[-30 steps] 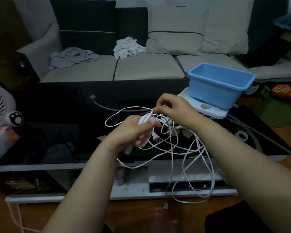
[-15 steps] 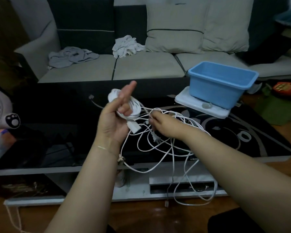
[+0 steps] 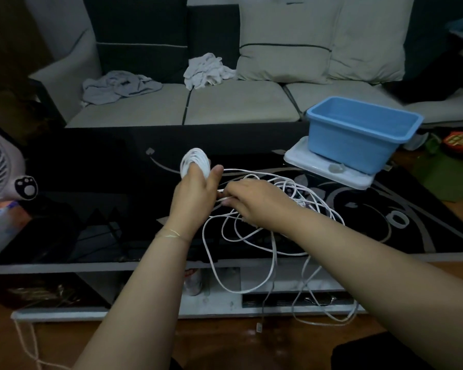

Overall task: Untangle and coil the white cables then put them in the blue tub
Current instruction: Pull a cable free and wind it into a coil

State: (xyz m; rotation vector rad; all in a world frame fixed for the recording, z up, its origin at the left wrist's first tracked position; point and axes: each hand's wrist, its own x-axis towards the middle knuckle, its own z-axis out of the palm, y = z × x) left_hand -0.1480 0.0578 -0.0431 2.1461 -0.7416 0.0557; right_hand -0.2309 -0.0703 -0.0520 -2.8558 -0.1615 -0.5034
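Observation:
My left hand is closed around a small coil of white cable that sticks up above its fingers, over the black glass table. Just to its right, my right hand pinches a strand of the same cable near the left palm. A loose tangle of white cables spreads under and right of the right hand, and several loops hang over the table's front edge toward the floor. The blue tub stands empty at the table's far right on a white board.
A white fan stands at the left table edge. Behind the table runs a sofa with cushions and crumpled cloths. A lower shelf sits under the tabletop. A thin white cord lies on the wooden floor at lower left.
My left hand turned its back toward me and moved right with the coil. My right hand came up close to the left palm, gripping a strand. The hanging loops shifted.

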